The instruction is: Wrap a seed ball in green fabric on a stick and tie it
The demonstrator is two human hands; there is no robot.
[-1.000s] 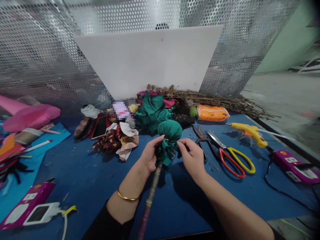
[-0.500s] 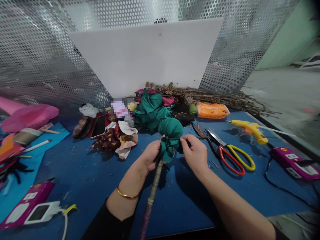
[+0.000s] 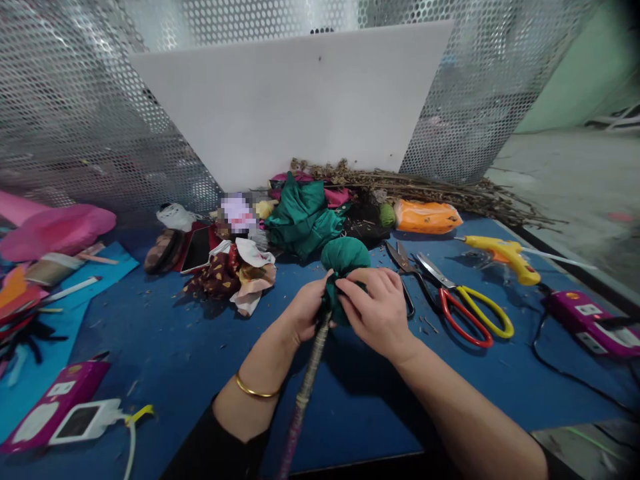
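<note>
A: Far left?
B: Pink item [image 3: 60, 230] at the left edge, blue sheet [image 3: 113, 263] below it. Purple box [image 3: 50, 403] lower left, white device [image 3: 80, 421] against it. All off to the side, probably so the arms don't snag.

A: Left of centre?
B: Crumpled brown-and-cream cloth [image 3: 223, 272] on the blue surface [image 3: 190, 373], pushed beyond the forearm. Likely just parked.

A: Left hand?
B: Left hand [image 3: 306, 310], mid-frame. Grip is closed around the neck of the green bundle, right where it meets the wrapped stick [image 3: 309, 380]. My read: holding there steadies both. Stick slants down to the bottom edge.

A: Where's the bundle exactly?
B: Green bundle [image 3: 345, 253] is at centre, round part up, between the hands, in front of a heap of green fabric [image 3: 305, 220].

A: Right hand?
B: Right hand [image 3: 377, 307]: grip narrow, fingertips in on the gathered cloth under the round part. Thumb contact hidden. Probably controlling loose folds.

A: Far right?
B: Red-and-yellow-handled scissors [image 3: 467, 323], handles toward the wearer, handy for pickup. Then glue gun [image 3: 507, 257], upper right, near a second purple box [image 3: 595, 321].
</note>
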